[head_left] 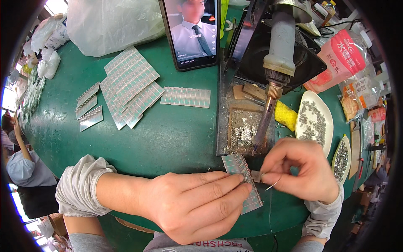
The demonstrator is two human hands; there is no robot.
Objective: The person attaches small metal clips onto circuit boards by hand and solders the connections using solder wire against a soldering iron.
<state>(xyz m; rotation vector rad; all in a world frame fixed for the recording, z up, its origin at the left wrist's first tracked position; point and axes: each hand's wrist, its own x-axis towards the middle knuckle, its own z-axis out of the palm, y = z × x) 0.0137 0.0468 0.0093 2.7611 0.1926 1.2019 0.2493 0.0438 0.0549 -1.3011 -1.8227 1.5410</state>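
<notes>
Green table (176, 134), head view, bench cluttered along the far and right sides. Left hand (201, 201) laid flat over a narrow board (253, 200), fingers together across its face and gripping it; board lies aslant at the near side of the table, in front of the iron, a row of small metal pieces along its middle. Right hand (300, 172) just beside it, fingers curled, thumb and fingertips pinched narrow on a thin wire (273, 185); its bright curved end pokes out toward the board, contact hard to judge. Both forearms in pale elastic sleeves (82, 185). Iron (279, 54) clamped in a stand, grey handle up, dark tip pointing down over a tray (230, 126) of silvery scraps (245, 130). Yellow sponge (286, 116) right of the tip. Beyond the right hand, a white dish (329, 126) with small grey parts (312, 119); nearer the edge, a second dish (345, 140), heaped with small metal bits. Phone (191, 33) upright at the back, lit screen. Left of it, a large translucent bag (113, 27). Below these, overlapping panels (132, 84) in a loose fan, one single panel (185, 97) to their right, a few short pinned strips (89, 105) to their left. Pink pouch (342, 61) far right. Far left, a co-worker (27, 168) in pale blue, partly cut by the rim.
</notes>
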